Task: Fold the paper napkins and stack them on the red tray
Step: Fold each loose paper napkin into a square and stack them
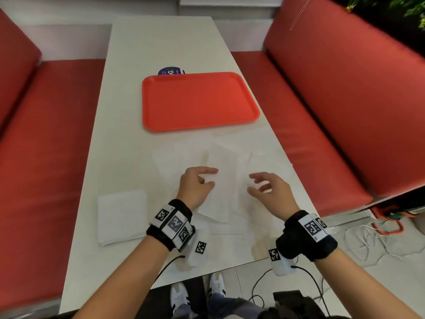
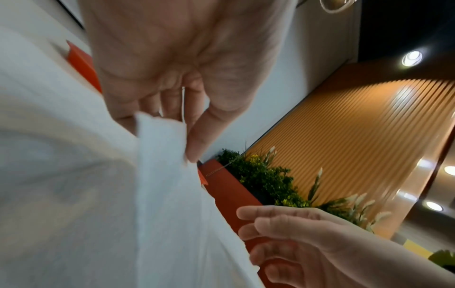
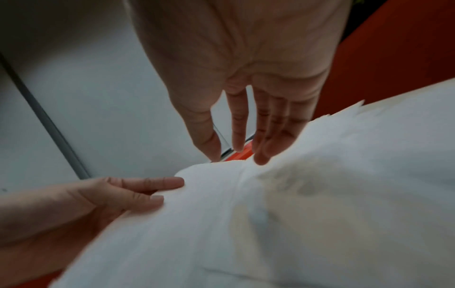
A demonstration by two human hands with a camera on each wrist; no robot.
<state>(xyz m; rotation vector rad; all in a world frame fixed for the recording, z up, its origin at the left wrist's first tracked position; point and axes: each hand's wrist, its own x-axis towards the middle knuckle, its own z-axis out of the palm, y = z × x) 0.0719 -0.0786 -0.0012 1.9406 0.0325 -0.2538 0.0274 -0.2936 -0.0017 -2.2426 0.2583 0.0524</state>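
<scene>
The red tray (image 1: 200, 100) sits bare in the middle of the white table (image 1: 161, 42). Several unfolded white paper napkins (image 1: 241, 146) overlap on the table between the tray and my hands. My left hand (image 1: 212, 177) pinches the left edge of one napkin (image 1: 222, 166) between thumb and forefinger; in the left wrist view that napkin edge (image 2: 160, 140) stands lifted against my thumb (image 2: 197, 140). My right hand (image 1: 251, 183) hovers just right of it with fingers spread and loose, holding nothing. A folded napkin (image 1: 122, 217) lies at the near left.
Red benches run along the left (image 1: 46, 134) and right (image 1: 322, 111) of the table. A blue round sticker (image 1: 171, 71) peeks out behind the tray. Cables (image 1: 379, 245) lie on the floor at the right. The table's near edge is just below my wrists.
</scene>
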